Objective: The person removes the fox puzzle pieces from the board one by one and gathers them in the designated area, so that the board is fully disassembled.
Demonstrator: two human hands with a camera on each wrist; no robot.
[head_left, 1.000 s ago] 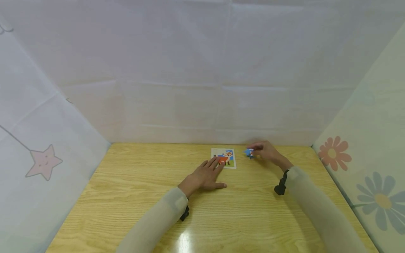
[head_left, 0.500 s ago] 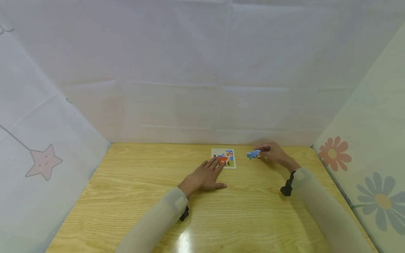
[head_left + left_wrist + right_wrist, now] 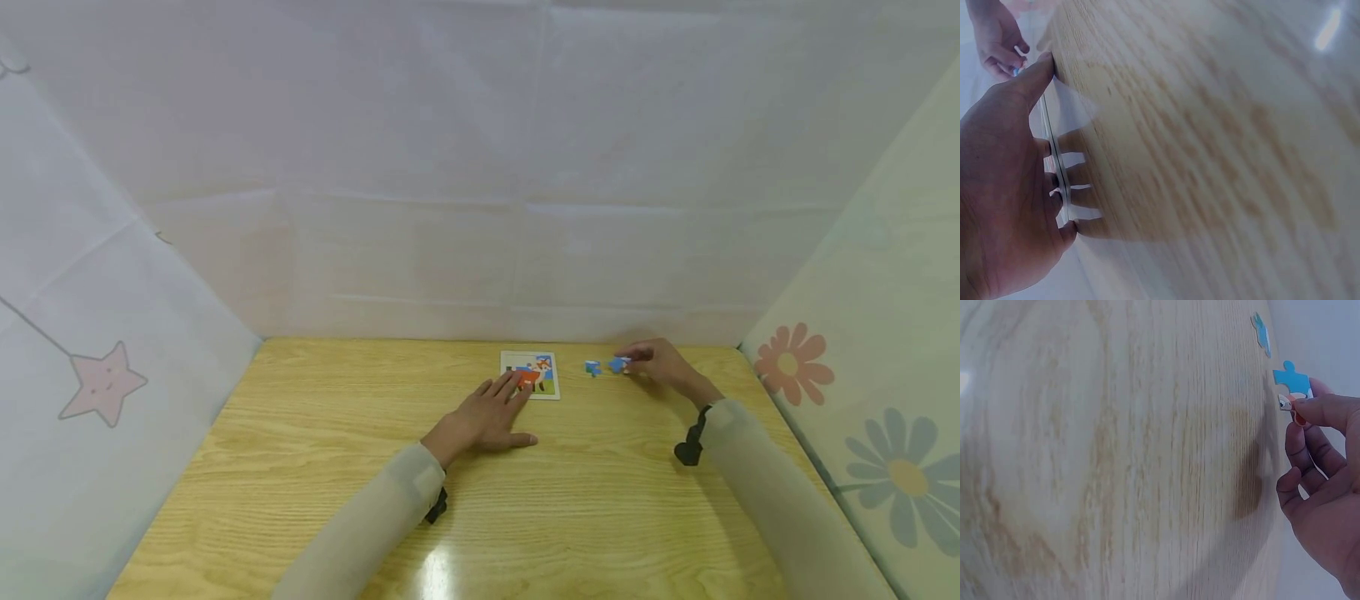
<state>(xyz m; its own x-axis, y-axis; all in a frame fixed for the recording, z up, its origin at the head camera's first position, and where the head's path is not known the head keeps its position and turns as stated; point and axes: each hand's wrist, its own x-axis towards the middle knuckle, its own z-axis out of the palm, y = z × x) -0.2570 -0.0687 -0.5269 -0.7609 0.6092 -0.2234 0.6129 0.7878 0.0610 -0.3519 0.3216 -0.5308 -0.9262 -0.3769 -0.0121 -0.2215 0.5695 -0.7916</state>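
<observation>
Pinching a puzzle piece point(image 3: 1293, 381) in the right hand point(image 3: 660, 367), with long axis seemingly outward from the thumb (partly covered), aiming a blue knob point(image 3: 1289, 365) toward a second piece point(image 3: 592, 367) beyond the fingertips; resting the left hand point(image 3: 486, 418), fingers apart, on the picture board point(image 3: 520, 359).

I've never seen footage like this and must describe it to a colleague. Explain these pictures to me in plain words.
There is no machine here, just a person using two bare hands. The wide picture comes from a head-worn camera looking forward and down; the two closer ones come from cameras worn on the wrists.

On the wooden table lies a small framed puzzle showing an orange animal. The left hand lies over its near side. To the puzzle's right is a loose piece. The right hand pinches another piece, mostly blue with a printed eye.
</observation>
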